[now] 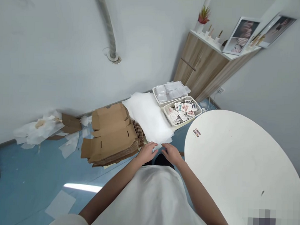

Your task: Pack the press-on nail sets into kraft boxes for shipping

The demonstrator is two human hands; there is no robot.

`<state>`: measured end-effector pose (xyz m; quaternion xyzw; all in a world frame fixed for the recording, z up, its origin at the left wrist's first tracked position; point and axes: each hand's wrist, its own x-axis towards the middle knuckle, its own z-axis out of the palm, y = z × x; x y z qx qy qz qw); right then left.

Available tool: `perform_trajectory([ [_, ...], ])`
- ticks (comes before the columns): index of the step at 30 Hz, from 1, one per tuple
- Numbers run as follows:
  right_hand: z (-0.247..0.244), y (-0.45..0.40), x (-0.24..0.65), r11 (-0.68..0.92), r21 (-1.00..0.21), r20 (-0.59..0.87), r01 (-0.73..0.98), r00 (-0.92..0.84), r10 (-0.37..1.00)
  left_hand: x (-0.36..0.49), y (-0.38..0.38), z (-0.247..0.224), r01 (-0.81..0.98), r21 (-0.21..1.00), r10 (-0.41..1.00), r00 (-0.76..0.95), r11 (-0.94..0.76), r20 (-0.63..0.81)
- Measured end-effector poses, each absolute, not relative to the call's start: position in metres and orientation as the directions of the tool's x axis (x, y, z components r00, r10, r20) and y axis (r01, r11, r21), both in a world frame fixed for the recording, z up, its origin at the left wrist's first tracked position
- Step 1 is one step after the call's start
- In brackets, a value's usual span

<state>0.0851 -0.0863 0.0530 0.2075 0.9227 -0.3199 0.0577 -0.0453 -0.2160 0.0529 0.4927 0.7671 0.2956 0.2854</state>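
Note:
My left hand (148,152) and my right hand (172,153) are held close together in front of my body, fingers curved and apart, with nothing in either. Both are nearest the lower edge of a stack of thin white sheets (149,117). Left of the sheets lies a pile of flat brown cardboard boxes (114,137). Beyond the sheets, one white basket (162,101) has clear plastic cases (174,90) in it. Nearer, a second basket (186,122) holds many small printed cards (184,108).
A round white table (227,154) on the right bears a small card (196,133). Behind stands a wooden cabinet (203,63) with picture frames. Crumpled white wrapping (41,128) and a loose sheet (60,204) lie on the blue floor at left.

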Motion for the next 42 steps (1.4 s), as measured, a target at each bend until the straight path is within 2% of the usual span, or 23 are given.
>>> perform_trajectory([
  [4,0.062,-0.056,0.062,0.697,-0.562,-0.227,0.445,-0.893,0.388,-0.064,-0.183,0.064,0.516,0.777,0.899,-0.415,0.359,-0.14],
  [9,0.063,-0.002,0.017,0.631,-0.639,-0.083,0.439,-0.856,0.511,-0.097,-0.119,0.07,0.309,0.873,0.805,-0.574,0.378,-0.146],
  [15,0.047,0.067,-0.051,0.451,-0.769,-0.071,0.454,-0.76,0.646,-0.157,-0.04,0.059,0.009,0.908,0.661,-0.688,0.419,-0.299],
  [19,0.028,0.102,-0.089,0.444,-0.771,-0.072,0.457,-0.755,0.651,-0.191,-0.007,0.045,-0.099,0.872,0.601,-0.687,0.479,-0.408],
  [26,0.002,0.125,-0.128,0.419,-0.773,-0.151,0.476,-0.78,0.607,-0.207,0.019,0.036,-0.172,0.789,0.513,-0.675,0.59,-0.53],
  [31,0.001,0.126,-0.132,0.338,-0.813,-0.182,0.474,-0.759,0.625,-0.205,0.024,0.036,-0.25,0.787,0.462,-0.694,0.564,-0.552],
  [36,0.01,0.124,-0.125,0.162,-0.895,-0.214,0.415,-0.719,0.661,-0.2,0.016,0.039,-0.304,0.815,0.448,-0.715,0.493,-0.537],
  [42,0.037,0.102,-0.1,0.067,-0.941,-0.175,0.332,-0.647,0.742,-0.183,-0.002,0.062,-0.211,0.868,0.488,-0.756,0.45,-0.437],
])
